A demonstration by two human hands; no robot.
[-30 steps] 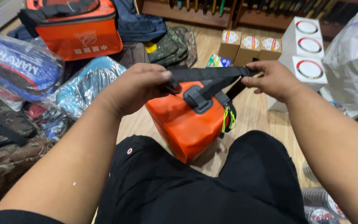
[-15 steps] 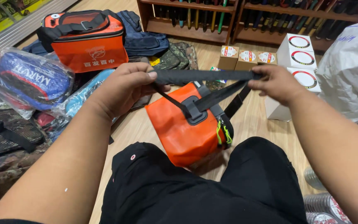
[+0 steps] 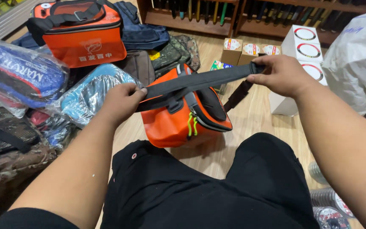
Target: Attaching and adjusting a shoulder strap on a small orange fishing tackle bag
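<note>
The left hand and right hand each pinch an end of a flat black webbing strap, stretched taut between them. Beneath it, a small orange waterproof bag with black zip trim sits on the wooden floor, just beyond the person's black-clad knees.

An orange bag with black trim and neon yellow-green zipper pulls sits at the centre of the frame, its strap dark grey-black. At upper left, a larger orange bag has black straps and pale lettering. Left of centre lie a blue, red and black bag in clear wrap and a light blue wrapped bag. A camouflage bag fills the lower left. White boxes with red rings stand upper right. The trousers are black; the floor is pale wood.
</note>
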